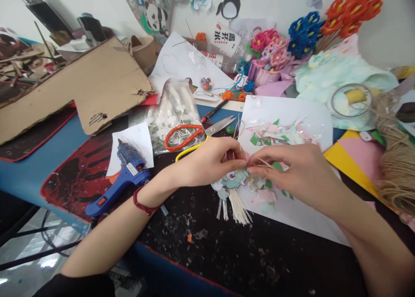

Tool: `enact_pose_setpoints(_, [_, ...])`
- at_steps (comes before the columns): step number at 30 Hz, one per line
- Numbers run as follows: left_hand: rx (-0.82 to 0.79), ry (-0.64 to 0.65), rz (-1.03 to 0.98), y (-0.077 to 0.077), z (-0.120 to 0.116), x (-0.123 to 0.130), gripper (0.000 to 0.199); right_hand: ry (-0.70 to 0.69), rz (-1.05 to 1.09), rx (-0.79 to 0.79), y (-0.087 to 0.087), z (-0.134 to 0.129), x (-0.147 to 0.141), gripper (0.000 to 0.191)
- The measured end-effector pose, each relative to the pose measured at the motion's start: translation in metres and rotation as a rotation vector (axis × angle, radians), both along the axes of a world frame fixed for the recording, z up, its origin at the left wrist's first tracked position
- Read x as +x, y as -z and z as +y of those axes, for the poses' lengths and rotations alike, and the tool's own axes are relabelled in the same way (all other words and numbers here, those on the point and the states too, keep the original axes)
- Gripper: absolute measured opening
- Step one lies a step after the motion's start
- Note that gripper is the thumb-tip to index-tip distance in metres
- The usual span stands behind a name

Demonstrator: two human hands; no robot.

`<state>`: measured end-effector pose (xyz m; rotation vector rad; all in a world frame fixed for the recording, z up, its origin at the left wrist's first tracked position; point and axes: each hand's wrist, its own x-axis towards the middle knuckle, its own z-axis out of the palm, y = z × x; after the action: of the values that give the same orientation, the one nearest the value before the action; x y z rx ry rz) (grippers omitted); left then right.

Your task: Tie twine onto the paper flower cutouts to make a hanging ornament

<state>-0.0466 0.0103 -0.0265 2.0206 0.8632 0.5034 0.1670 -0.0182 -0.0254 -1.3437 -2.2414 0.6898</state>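
Observation:
My left hand (222, 158) and my right hand (282, 165) meet over the black mat, fingertips almost touching. Both pinch a thin tan string (264, 162) at the top of a paper charm. Beneath my fingers hangs the charm (236, 179), a pale green and white cartoon cutout partly hidden by my left hand. Cream tassels (239, 208) fall from its lower edge onto the mat. Behind my left wrist lie scissors (184, 137) with red and yellow handles. A blue hot glue gun (123, 180) rests left of my left forearm.
Paper scraps (279, 135) cover a white sheet (259, 109) behind my hands. Twine (395, 158) and a tape roll (352, 99) sit at right. Cut cardboard (74, 85) spans the left. A plastic bag of white tassels (175, 102), a marker (214, 111) and yarn flowers (304, 33) stand farther back.

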Motion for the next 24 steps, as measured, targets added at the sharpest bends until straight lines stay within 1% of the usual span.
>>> enact_pose_setpoints(6, [-0.003, -0.007, -0.011, 0.0005, -0.0020, 0.0015, 0.010, -0.002, -0.029, -0.022, -0.0003, -0.0003, -0.0011, 0.006])
enact_pose_setpoints(12, [0.048, -0.001, 0.016, 0.0006, -0.0018, 0.0015, 0.009, -0.011, -0.026, -0.008, 0.0005, -0.0002, -0.0011, 0.005])
enact_pose_setpoints(20, [0.034, 0.019, -0.008, 0.0022, -0.0009, 0.0015, 0.005, -0.075, -0.001, -0.012, 0.0017, -0.0003, -0.0009, 0.015])
enact_pose_setpoints(24, [0.023, 0.022, -0.018, 0.0029, -0.0005, 0.0017, 0.005, -0.095, 0.007, -0.009, -0.0004, -0.0001, -0.0015, 0.013])
